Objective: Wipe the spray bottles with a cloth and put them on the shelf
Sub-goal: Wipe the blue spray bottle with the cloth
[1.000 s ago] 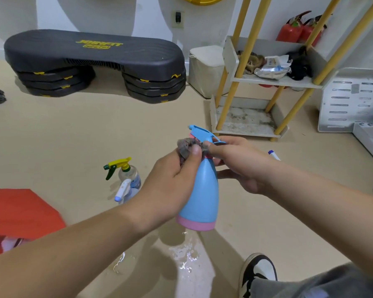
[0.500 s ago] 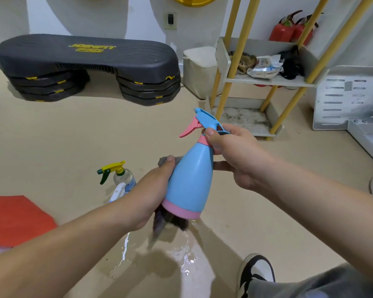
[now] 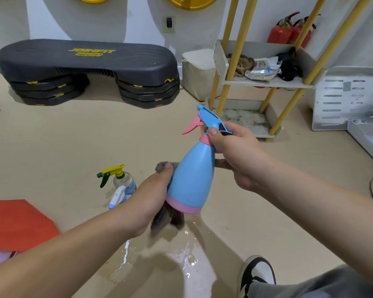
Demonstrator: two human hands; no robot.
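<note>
The blue spray bottle (image 3: 193, 179) is in the air in front of the person, above the beige floor (image 3: 73, 143), tilted so that its head leans up and to the right. Its body is light blue and smooth, wide at the bottom and narrow at the neck, with a pink band around the base. The collar and the trigger are pink, and the nozzle part is blue and points to the upper left.

The right hand (image 3: 237, 155) is closed around the neck of the bottle, with the thumb lying on the collar. The left hand (image 3: 149, 201) is closed on a grey cloth (image 3: 168, 216) and presses it against the lower left side of the bottle; one end of the cloth hangs below the base.

On the floor to the left stand two more spray bottles, one with a yellow and green head (image 3: 114, 173) and one with a white head (image 3: 117, 195), just beside each other. Under the bottle the floor is wet (image 3: 190, 261). The shelf (image 3: 265, 82) with yellow poles stands behind, well apart.
</note>
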